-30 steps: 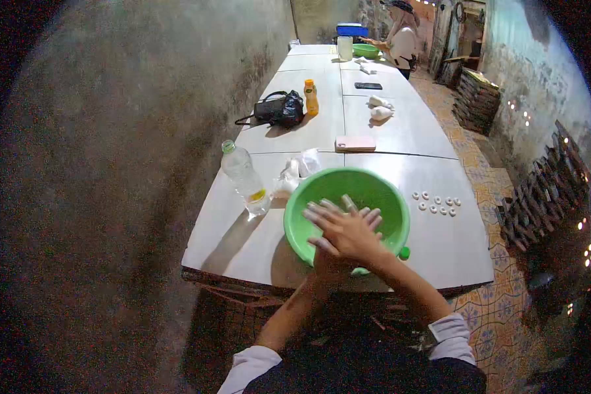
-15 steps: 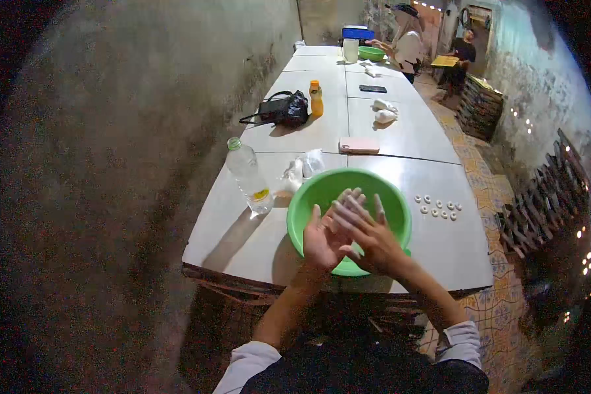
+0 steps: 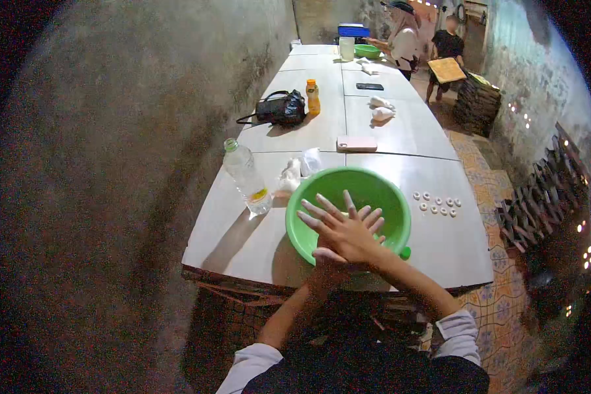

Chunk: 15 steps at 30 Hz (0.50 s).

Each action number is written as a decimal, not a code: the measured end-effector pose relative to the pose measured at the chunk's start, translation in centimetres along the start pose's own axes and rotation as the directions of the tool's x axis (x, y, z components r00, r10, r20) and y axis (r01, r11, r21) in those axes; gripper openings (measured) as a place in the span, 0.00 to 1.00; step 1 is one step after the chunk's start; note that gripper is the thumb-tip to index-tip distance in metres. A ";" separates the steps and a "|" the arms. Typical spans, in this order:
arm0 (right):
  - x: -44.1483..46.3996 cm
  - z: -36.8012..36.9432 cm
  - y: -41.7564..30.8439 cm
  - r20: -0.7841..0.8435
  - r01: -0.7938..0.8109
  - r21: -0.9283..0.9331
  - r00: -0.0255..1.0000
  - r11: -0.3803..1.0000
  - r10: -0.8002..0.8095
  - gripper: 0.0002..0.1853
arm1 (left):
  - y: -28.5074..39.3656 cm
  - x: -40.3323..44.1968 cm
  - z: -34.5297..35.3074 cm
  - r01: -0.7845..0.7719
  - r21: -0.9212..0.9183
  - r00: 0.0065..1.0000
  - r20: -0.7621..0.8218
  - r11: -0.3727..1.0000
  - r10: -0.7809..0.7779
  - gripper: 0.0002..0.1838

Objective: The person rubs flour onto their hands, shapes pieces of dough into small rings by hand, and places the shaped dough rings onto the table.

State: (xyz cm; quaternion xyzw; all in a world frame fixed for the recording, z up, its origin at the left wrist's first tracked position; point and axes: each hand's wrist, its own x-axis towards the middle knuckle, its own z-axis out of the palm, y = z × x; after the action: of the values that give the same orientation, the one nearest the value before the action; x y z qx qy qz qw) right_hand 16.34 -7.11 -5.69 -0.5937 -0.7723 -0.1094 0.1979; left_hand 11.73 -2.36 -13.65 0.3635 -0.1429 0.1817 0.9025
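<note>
The long white table (image 3: 433,259) lies as it did half a second ago, but at its far right the person in a black top (image 3: 448,47) now stands farther out on the floor, a yellowish board (image 3: 447,69) tilted in front of them. The green basin (image 3: 400,197) keeps its place at the table's near end, round and wide, its rim smooth and bright, its inside partly covered by the hands above it. Those have changed most: half a second ago they were side by side, palms turned toward each other; now the right hand (image 3: 345,231) lies across the left hand (image 3: 376,223), much as a second ago. The right is flat with its fingers spread, pale-coated at the tips, grasping nothing visible. The left's straightened fingers show beyond it; its palm is covered, so whether anything lies between the two cannot be told. Left of the basin stands a clear bottle (image 3: 248,176); to its right lie small white rings (image 3: 433,209), and by its rim a green cap (image 3: 406,253), previously largely hidden.
</note>
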 end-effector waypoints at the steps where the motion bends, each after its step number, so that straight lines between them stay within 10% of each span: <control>1: -0.2 0.2 -0.4 -0.002 0.001 0.023 1.000 1.000 -0.001 0.38 | 0.9 -0.1 1.8 0.084 0.019 0.984 -0.157 0.996 -0.080 0.46; 3: -0.5 1.1 -1.8 -0.035 0.048 0.134 0.998 0.990 -0.044 0.38 | 1.0 -0.1 0.9 0.024 -0.208 0.989 -0.141 0.978 -0.054 0.49; 5: 0.2 -0.2 -3.8 0.052 0.143 0.082 0.988 0.986 -0.148 0.39 | -0.2 0.1 -1.3 0.031 -0.805 0.999 0.018 0.592 -0.028 0.52; 9: 2.3 0.9 -1.1 0.000 0.101 0.122 0.995 0.987 -0.102 0.40 | -1.7 0.1 -2.1 0.114 -0.780 0.980 0.189 0.615 0.059 0.50; 11: 2.2 0.9 0.9 -0.016 -0.015 -0.004 1.000 1.000 0.015 0.40 | 0.4 0.1 -1.2 0.002 -0.770 0.997 -0.050 0.638 -0.063 0.46; 12: 1.5 1.1 1.4 -0.008 -0.042 -0.002 0.999 0.999 0.042 0.41 | 1.7 -0.1 -1.4 -0.180 -0.164 0.982 0.026 0.970 0.187 0.46; 15: 0.3 3.1 -0.2 -0.114 0.084 0.186 0.991 0.979 -0.064 0.40 | 3.0 0.3 -1.1 -0.050 0.155 0.992 -0.111 0.987 0.068 0.48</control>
State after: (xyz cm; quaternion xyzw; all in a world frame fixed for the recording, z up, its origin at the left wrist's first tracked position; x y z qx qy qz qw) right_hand 15.51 -5.64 -8.37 -0.5361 -0.7891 -0.0738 0.2908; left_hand 10.88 0.50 -12.52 0.4158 -0.0867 0.2394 0.8731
